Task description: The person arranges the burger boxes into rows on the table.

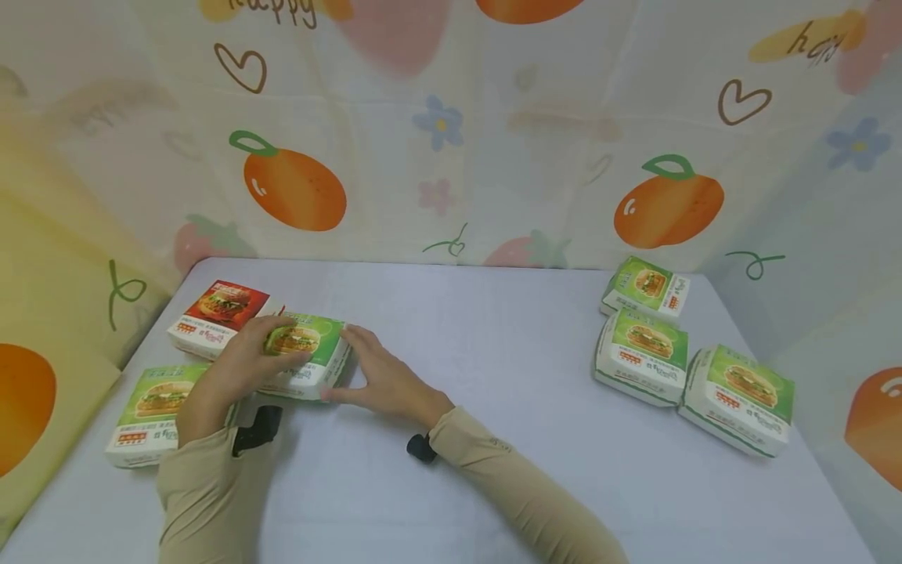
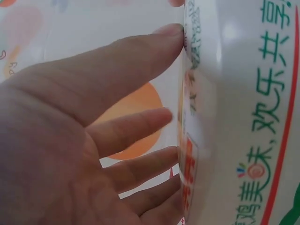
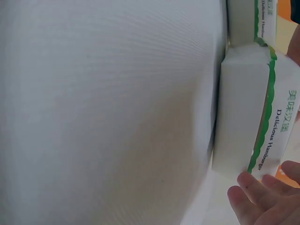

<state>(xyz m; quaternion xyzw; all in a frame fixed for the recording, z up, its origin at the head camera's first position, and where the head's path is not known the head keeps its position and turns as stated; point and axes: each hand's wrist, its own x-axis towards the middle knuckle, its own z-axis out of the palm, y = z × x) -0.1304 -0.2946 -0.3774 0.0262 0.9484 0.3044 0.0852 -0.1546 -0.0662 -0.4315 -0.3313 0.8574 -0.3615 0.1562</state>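
A green-and-white hamburger box (image 1: 320, 354) lies flat on the left half of the table, between two hands. My left hand (image 1: 236, 368) reaches across its left part, thumb lying over the printed lid. In the left wrist view, the fairly straight fingers (image 2: 136, 126) spread toward a white box wall with green lettering. My right hand (image 1: 387, 384) spans the box's right end, fingers at the far corner and thumb at the near one. In the right wrist view, its fingertips (image 3: 246, 180) are right at the box's lower edge.
A red-topped hamburger box (image 1: 221, 305) sits behind the left hand, and another green one (image 1: 151, 399) lies partly hidden by the left forearm. On the right side, three green boxes (image 1: 648, 337) stand close together. A printed curtain (image 1: 451, 157) hangs behind the table (image 1: 479, 337).
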